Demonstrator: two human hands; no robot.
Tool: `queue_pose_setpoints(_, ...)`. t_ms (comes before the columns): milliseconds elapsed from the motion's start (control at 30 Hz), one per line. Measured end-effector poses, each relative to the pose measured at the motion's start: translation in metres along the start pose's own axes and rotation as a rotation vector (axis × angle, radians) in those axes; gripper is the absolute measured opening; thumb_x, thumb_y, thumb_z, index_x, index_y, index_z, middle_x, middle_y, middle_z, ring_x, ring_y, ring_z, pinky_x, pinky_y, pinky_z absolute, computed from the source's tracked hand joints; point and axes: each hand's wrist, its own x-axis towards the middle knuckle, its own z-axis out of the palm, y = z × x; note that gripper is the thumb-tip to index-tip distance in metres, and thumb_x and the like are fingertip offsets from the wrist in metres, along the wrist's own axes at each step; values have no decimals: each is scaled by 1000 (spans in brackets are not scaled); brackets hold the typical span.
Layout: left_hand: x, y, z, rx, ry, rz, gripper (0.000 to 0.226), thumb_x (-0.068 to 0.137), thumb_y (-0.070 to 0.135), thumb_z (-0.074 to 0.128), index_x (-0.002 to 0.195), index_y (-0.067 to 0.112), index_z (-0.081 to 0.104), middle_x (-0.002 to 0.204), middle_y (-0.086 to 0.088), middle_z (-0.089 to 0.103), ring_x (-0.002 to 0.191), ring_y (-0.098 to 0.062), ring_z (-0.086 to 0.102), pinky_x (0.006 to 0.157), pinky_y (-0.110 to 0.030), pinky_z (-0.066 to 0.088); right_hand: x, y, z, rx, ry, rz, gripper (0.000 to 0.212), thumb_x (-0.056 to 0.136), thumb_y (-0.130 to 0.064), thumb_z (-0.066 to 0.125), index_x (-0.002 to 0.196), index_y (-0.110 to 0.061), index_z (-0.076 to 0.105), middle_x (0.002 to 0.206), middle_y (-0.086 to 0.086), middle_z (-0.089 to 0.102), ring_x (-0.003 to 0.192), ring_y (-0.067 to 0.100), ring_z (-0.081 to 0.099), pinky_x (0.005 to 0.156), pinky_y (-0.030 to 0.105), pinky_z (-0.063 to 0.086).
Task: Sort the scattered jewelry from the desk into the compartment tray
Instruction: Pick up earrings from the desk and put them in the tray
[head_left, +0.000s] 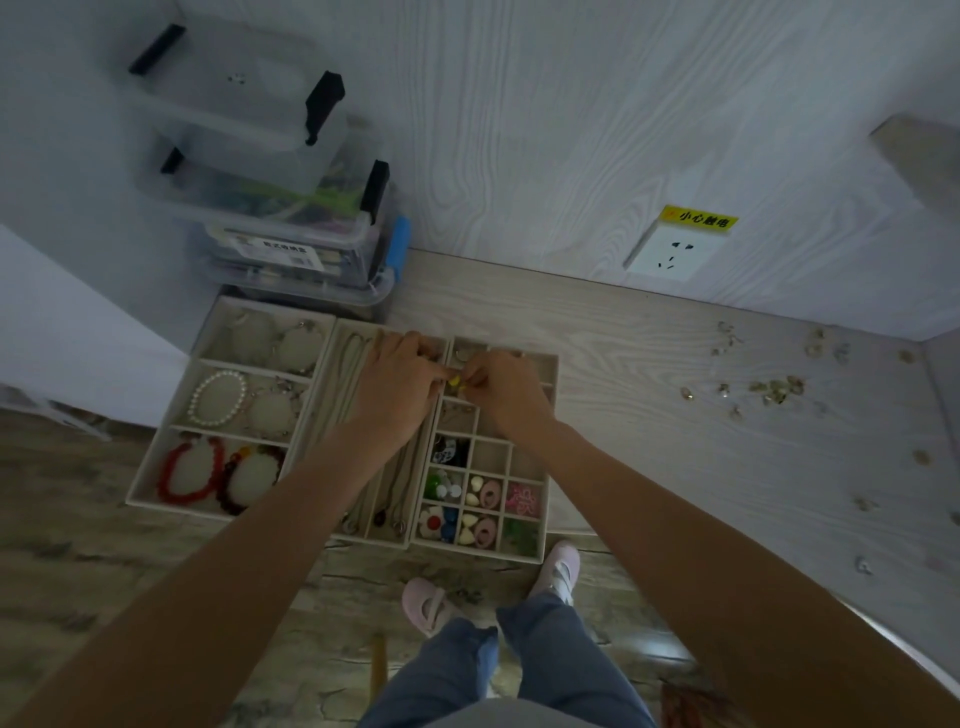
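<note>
Three beige compartment trays lie side by side on the desk's left part: a bracelet tray, a long-slot necklace tray and a small-cell tray. My left hand and my right hand meet over the far cells of the small-cell tray. Both pinch a tiny yellow piece of jewelry between their fingertips. A white pearl bracelet and red bead bracelets fill the bracelet tray. Several small pale jewelry pieces lie scattered on the desk at the right.
A stack of clear plastic storage boxes stands behind the trays at the back left. A wall socket with a yellow warning label sits on the back wall. The desk's front edge runs just below the trays, with my feet on the floor beyond.
</note>
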Motion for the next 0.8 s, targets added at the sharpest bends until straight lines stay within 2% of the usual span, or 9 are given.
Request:
queue_pose_setpoints(200, -1, 2, -2, -8, -7, -9, 25, 92, 24, 55, 113, 28, 68, 124, -2, 50, 119, -25, 39, 100, -35, 27, 3, 0, 5, -50, -6, 39, 16, 86, -6, 55, 91, -8, 69, 93, 13, 69, 85, 27, 65, 74, 40, 55)
queue_pose_setpoints(333, -2, 3, -3, 12, 12, -10, 23, 92, 24, 54, 109, 25, 69, 120, -4, 51, 116, -25, 40, 95, -32, 28, 3, -2, 9, -76, -10, 8, 12, 86, -6, 57, 87, -5, 69, 89, 13, 68, 79, 25, 64, 70, 34, 53)
queue_pose_setpoints(600, -4, 4, -3, -16, 28, -31, 24, 93, 20, 53, 109, 25, 69, 115, -6, 52, 112, -26, 42, 91, -31, 28, 2, -3, 9, -164, 7, -48, 14, 89, -2, 50, 90, -2, 64, 89, 16, 67, 81, 28, 63, 68, 32, 49)
queue_pose_setpoints(800, -2, 3, -1, -12, 30, -21, 24, 92, 21, 54, 109, 26, 69, 112, -7, 52, 111, -27, 42, 92, -33, 30, -1, -5, 1, -104, -18, -53, 17, 89, -5, 54, 93, 4, 67, 91, 19, 68, 88, 30, 62, 74, 35, 44)
